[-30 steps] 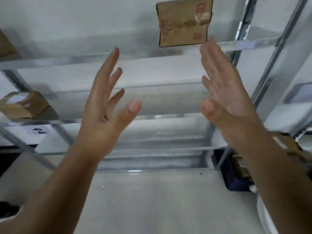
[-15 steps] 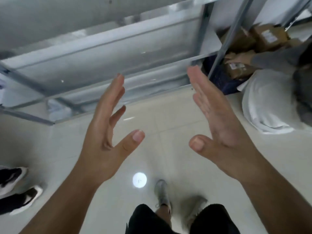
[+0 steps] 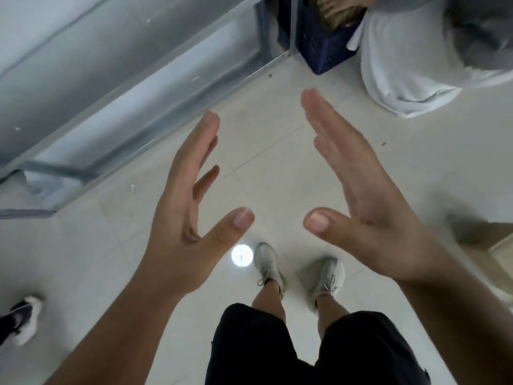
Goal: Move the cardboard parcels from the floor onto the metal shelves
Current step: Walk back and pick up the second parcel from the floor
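Note:
My left hand and my right hand are held out over the pale tiled floor, palms facing each other, fingers apart, nothing in either. The metal shelves run across the upper left, with only the lowest tiers in view. Brown cardboard parcels show in a dark blue crate at the top, past the shelf's corner post. The corner of another cardboard box is at the right edge, blurred.
Another person in a white top crouches at the upper right beside the crate. Someone's black and white shoe is at the lower left. My own legs and grey shoes stand below my hands.
The view has swung down from the upper shelves, where a parcel stood, to the floor and my feet. Both hands stay empty and apart, palms facing each other.

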`<state>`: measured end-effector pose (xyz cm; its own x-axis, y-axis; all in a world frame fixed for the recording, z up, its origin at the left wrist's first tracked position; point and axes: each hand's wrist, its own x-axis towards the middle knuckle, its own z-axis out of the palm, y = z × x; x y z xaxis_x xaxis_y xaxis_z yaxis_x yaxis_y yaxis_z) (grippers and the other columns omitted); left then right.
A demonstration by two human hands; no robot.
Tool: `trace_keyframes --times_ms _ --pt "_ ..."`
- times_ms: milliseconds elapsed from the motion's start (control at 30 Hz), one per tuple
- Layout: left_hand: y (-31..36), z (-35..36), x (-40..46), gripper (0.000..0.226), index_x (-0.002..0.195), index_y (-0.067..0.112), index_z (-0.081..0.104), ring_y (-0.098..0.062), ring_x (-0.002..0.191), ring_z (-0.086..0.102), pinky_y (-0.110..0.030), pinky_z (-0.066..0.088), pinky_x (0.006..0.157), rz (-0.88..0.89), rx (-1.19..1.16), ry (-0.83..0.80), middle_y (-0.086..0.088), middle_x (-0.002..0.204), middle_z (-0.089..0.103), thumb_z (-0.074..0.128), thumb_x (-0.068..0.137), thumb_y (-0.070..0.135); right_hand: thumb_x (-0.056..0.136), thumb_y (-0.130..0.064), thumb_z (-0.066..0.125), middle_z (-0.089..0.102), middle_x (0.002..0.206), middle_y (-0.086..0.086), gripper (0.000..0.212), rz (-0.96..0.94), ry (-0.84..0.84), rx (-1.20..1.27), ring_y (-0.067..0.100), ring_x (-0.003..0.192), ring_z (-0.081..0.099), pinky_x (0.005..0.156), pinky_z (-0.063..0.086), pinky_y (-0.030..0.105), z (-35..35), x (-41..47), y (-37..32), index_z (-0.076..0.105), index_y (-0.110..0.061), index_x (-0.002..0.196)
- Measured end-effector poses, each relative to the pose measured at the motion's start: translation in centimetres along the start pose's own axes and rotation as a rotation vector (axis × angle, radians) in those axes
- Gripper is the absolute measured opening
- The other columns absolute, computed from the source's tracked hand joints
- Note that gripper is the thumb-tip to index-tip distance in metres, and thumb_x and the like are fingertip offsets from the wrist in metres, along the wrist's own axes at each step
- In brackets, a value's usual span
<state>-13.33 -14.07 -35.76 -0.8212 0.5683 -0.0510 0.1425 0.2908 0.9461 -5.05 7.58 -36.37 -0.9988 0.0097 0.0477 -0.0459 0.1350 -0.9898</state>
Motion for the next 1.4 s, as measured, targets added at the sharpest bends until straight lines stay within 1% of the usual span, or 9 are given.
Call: trace_keyframes --times_ms 133,200,367,500,600,867,1100,1200,1400 --pt "-0.6 3.5 1.1 0.106 0.167 0.015 0.021 -0.013 0.164 0.029 -0.053 0.038 0.126 0.044 0.035 -0.147 0.006 0.178 0.024 0.059 0.089 0.076 0.096 -0.063 0.056 0.012 0.179 0.007 0.095 0.022 0.138 -0.067 0.017 0.167 0.012 0.133 0.019 0.055 -1.4 -3.9 1.9 0.01 -0.014 0.163" --pt "-1.1 5.6 1.8 0.098 0.164 0.021 0.022 -0.014 0.164 0.029 -0.053 0.039 0.126 0.089 0.043 -0.233 0.005 0.178 0.024 0.058 0.09 0.074 0.096 -0.062 0.056 0.013 0.178 0.006 0.094 0.049 0.22 -0.068 0.018 0.167 0.013 0.132 0.019 0.056 -2.0 -6.1 3.1 0.012 -0.013 0.163" --pt "-2.1 11.6 2.9 0.091 0.162 0.025 0.022 -0.014 0.164 0.029 -0.048 0.039 0.126 0.157 0.046 -0.458 0.004 0.178 0.023 0.056 0.092 0.073 0.094 -0.064 0.058 0.014 0.178 0.002 0.093 0.127 0.43 -0.057 0.016 0.167 0.013 0.133 0.018 0.054 -2.9 -12.5 5.7 0.013 -0.019 0.162" --pt "-2.4 16.9 2.5 0.089 0.162 0.026 0.022 -0.014 0.164 0.028 -0.051 0.038 0.126 0.206 0.023 -0.63 0.012 0.175 0.023 0.056 0.093 0.071 0.094 -0.063 0.059 0.015 0.178 0.0 0.092 0.18 0.601 -0.042 0.015 0.166 0.014 0.133 0.018 0.053 -3.4 -18.0 7.2 0.014 -0.021 0.162" --pt "-2.2 21.3 1.9 0.089 0.162 0.026 0.022 -0.013 0.164 0.028 -0.053 0.038 0.126 0.233 0.022 -0.744 0.01 0.176 0.023 0.057 0.093 0.07 0.095 -0.063 0.059 0.016 0.177 -0.001 0.092 0.199 0.749 -0.055 0.016 0.166 0.015 0.133 0.019 0.053 -4.2 -22.4 8.1 0.014 -0.021 0.162" --pt "-0.1 35.4 -1.7 0.093 0.165 0.024 0.024 -0.013 0.164 0.028 -0.055 0.037 0.127 0.266 0.012 -1.015 0.009 0.177 0.025 0.06 0.092 0.069 0.092 -0.069 0.059 0.019 0.178 -0.007 0.087 0.234 1.132 -0.045 0.012 0.165 0.018 0.132 0.022 0.053 -8.2 -35.4 10.0 0.019 -0.034 0.16" --pt "2.1 49.1 -6.9 0.094 0.165 0.024 0.025 -0.011 0.163 0.03 -0.052 0.038 0.126 0.286 0.047 -1.155 0.012 0.176 0.027 0.059 0.091 0.072 0.093 -0.068 0.057 0.019 0.178 -0.002 0.092 0.301 1.274 -0.068 0.013 0.165 0.018 0.132 0.022 0.052 -13.2 -47.9 12.1 0.015 -0.024 0.163" --pt "3.4 54.4 -8.6 0.094 0.165 0.022 0.025 -0.011 0.163 0.031 -0.051 0.039 0.126 0.313 0.048 -1.2 0.012 0.176 0.028 0.059 0.092 0.07 0.094 -0.067 0.058 0.019 0.178 -0.004 0.092 0.313 1.313 -0.074 0.013 0.165 0.018 0.132 0.022 0.053 -15.6 -52.7 12.4 0.016 -0.024 0.163" --pt "6.5 63.5 -9.1 0.087 0.163 0.029 0.024 -0.013 0.163 0.029 -0.051 0.038 0.126 0.429 0.025 -1.221 0.007 0.177 0.025 0.058 0.093 0.069 0.093 -0.067 0.059 0.02 0.178 -0.005 0.088 0.319 1.338 -0.085 0.011 0.165 0.018 0.133 0.022 0.053 -21.4 -59.0 13.2 0.019 -0.031 0.162"
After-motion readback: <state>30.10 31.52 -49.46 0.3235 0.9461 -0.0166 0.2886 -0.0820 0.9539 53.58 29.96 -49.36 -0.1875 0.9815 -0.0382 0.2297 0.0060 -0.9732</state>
